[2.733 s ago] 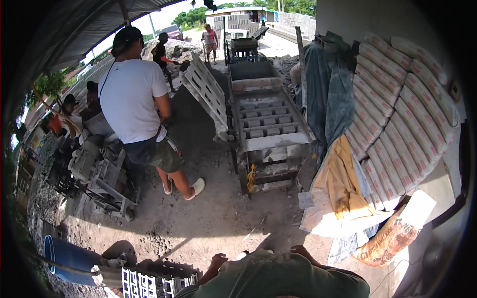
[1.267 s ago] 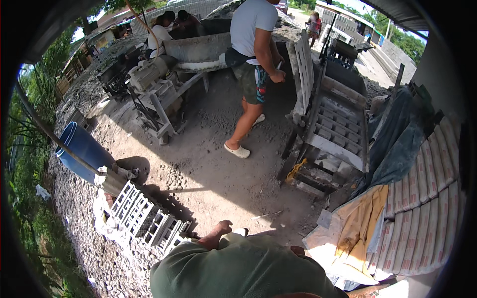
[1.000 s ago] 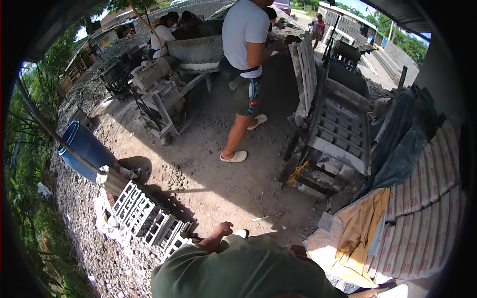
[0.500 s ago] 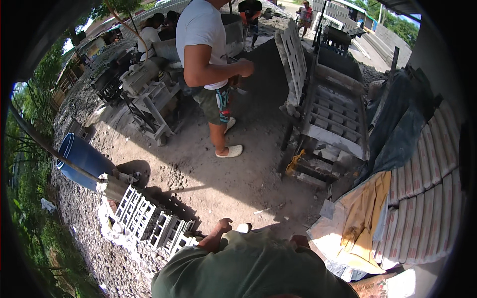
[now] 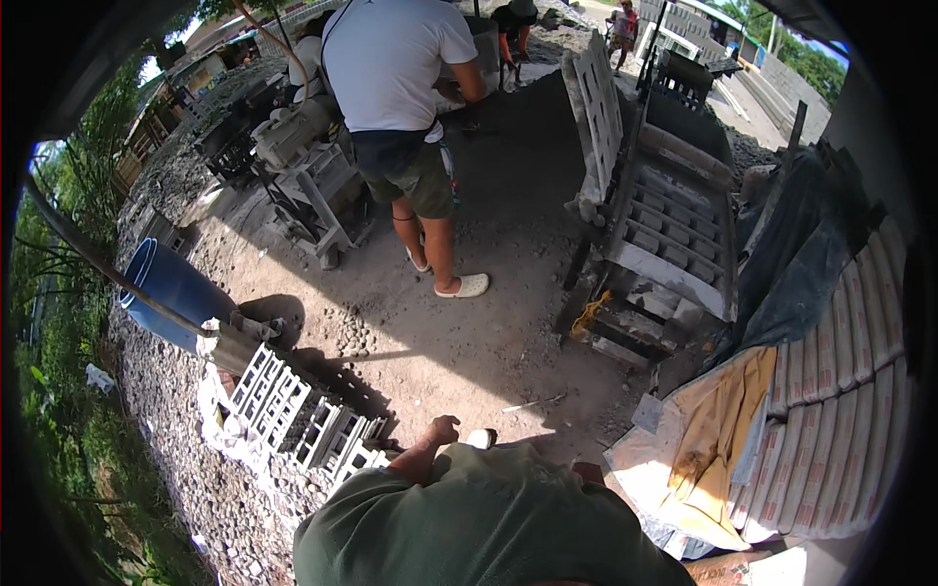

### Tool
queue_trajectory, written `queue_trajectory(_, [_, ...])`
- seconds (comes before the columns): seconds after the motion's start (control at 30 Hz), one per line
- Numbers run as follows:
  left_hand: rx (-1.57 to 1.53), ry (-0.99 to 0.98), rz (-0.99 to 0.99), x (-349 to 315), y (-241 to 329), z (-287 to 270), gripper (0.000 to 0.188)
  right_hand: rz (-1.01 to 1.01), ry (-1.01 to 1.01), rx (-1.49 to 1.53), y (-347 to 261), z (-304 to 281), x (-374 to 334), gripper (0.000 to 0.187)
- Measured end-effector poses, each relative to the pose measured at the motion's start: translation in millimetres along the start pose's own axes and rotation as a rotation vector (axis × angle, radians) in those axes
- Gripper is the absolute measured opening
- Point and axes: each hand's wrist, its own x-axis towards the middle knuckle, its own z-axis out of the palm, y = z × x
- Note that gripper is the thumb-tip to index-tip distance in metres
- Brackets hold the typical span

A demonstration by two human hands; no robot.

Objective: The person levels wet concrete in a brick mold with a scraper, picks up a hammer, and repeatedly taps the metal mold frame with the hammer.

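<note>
My left hand (image 5: 445, 430) hangs in front of my green shirt (image 5: 479, 518), its fingers loosely curled and a little apart, with nothing visible in them. Near it, the pale toe of my shoe (image 5: 481, 439) shows on the dirt. Of my right arm only a small patch of skin (image 5: 589, 473) shows beside the shirt; the fingers are hidden. Nearest to my left hand stand grey moulded racks with rectangular openings (image 5: 269, 396). Ahead, a person in a white T-shirt (image 5: 391, 68) stands with their back to me, arms forward over a dark heap (image 5: 518, 146).
A block-moulding machine (image 5: 674, 230) with a hinged grid panel (image 5: 594, 117) stands ahead right. Stacked sacks (image 5: 831, 430) and a yellow tarp (image 5: 723, 420) line the right. Blue barrels (image 5: 176, 303) lean at the left, near gravel (image 5: 176, 439). Another person (image 5: 513, 29) bends beyond the heap.
The person in white has turned away from me toward the dark heap and stepped slightly. My view has shifted a little; my left hand stays in front of my body.
</note>
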Motion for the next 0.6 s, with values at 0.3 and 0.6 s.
queue_trajectory(0.3, [-0.057, -0.013, -0.104, 1, 0, 1, 0.050, -0.345, 0.375, -0.196, -34, -34, -25, 0.012])
queue_trajectory(0.6, [-0.039, -0.043, -0.112, 2, -2, 7, 0.044, -0.438, 0.418, 0.056, -23, -33, -22, 0.014])
